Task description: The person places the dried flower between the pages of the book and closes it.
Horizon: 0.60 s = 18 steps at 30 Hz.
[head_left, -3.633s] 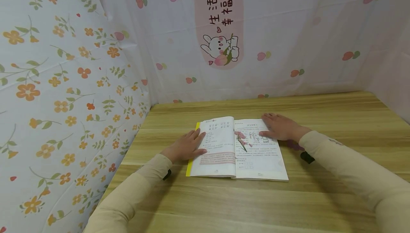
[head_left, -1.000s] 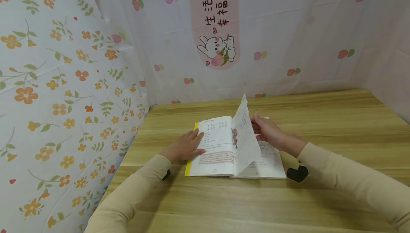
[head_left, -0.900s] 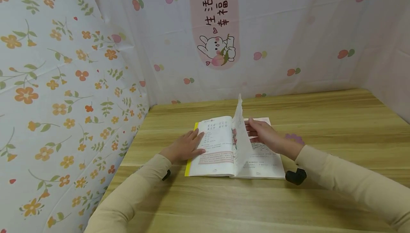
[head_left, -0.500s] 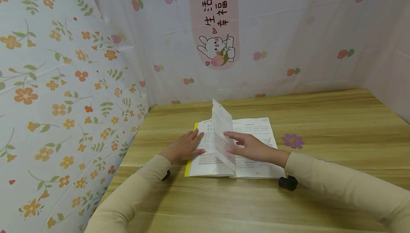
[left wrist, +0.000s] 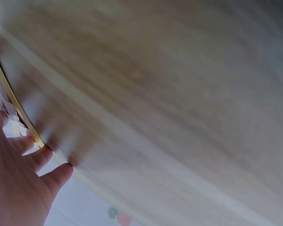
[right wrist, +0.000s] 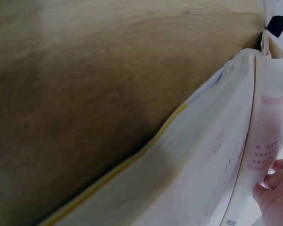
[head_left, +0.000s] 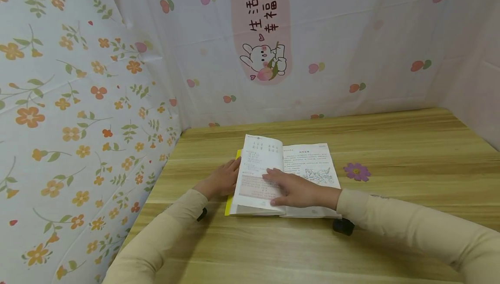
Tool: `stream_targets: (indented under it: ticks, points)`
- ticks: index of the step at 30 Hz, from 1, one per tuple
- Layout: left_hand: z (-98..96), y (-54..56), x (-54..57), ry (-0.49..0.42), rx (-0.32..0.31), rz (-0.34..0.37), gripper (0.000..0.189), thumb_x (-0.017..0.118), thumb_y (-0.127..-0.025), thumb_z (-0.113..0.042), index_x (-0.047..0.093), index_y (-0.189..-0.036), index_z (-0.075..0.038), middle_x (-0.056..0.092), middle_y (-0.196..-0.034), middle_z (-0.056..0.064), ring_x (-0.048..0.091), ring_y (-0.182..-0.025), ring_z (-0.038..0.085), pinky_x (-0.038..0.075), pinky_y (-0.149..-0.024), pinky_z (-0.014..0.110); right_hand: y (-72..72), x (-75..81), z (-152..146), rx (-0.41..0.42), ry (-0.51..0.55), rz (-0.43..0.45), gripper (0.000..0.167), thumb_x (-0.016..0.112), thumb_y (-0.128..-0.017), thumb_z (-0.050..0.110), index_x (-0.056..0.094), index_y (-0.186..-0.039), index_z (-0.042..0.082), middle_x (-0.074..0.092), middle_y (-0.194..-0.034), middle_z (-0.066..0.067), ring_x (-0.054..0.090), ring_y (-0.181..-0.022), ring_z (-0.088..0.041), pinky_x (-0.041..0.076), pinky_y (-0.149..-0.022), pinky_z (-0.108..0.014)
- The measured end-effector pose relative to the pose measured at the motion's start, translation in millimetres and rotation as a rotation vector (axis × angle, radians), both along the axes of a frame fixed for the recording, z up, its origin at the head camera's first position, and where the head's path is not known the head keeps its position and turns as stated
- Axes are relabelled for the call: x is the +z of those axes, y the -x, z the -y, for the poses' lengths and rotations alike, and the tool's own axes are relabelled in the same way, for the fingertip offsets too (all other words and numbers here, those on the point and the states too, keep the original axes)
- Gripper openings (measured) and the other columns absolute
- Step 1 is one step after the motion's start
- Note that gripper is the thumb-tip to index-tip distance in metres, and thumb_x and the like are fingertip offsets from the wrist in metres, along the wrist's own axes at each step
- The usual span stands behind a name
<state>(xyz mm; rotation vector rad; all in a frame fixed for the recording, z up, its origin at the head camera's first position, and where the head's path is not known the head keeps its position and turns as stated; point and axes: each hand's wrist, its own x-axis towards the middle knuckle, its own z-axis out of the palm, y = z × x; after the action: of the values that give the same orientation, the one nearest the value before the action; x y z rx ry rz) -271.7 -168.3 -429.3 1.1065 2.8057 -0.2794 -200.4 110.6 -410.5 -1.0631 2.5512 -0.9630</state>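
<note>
A book (head_left: 304,160) with a yellow cover edge lies spread on the wooden table. One leaf (head_left: 259,151) slopes over the left-hand pages, its outer edge raised and overlapping the left fingers in the head view. On that leaf rests my right hand (head_left: 294,188), fingers extended toward the left; the right wrist view has its fingertips (right wrist: 269,181) at the printed paper. My left hand (head_left: 222,180) lies at the book's left edge, its fingertips partly hidden by the leaf. In the left wrist view, those fingers (left wrist: 59,176) are spread beside the yellow edge.
A purple flower (head_left: 357,172) lies on the table (head_left: 410,158) to the right of the book. Patterned cloth (head_left: 343,36) hangs behind the table, and flowered cloth (head_left: 78,162) runs along the left side.
My right hand has carried the leaf from the right side over to the left and flattened out on it. The pink flower picture is now hidden; the purple flower has come into sight.
</note>
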Motion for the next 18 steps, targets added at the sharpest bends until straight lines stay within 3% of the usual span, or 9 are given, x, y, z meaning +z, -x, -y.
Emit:
stream_targets:
  ticks: [5, 18]
  points:
    - [0.5, -0.3, 2.2, 0.003, 0.017, 0.029, 0.065, 0.032, -0.105, -0.043, 0.019, -0.155, -0.005, 0.012, -0.159, 0.02, 0.019, -0.144, 0.036, 0.028, -0.11, 0.048, -3.2, 0.3, 2.5, 0.002, -0.089, -0.047, 0.073, 0.069, -0.091, 0.037, 0.038, -0.15, 0.008, 0.025, -0.157, -0.013, 0.016, -0.145, -0.031, 0.021, -0.113, -0.049]
    - [6.8, 1.5, 3.0, -0.017, 0.06, 0.091, 0.06, 0.025, -0.106, -0.037, 0.014, -0.156, -0.005, 0.01, -0.161, 0.016, 0.014, -0.146, 0.031, 0.022, -0.112, 0.049, -4.8, 1.1, 5.7, 0.031, -0.178, -0.08, 0.071, 0.063, -0.094, 0.041, 0.037, -0.149, 0.005, 0.025, -0.157, -0.016, 0.014, -0.145, -0.033, 0.015, -0.114, -0.05]
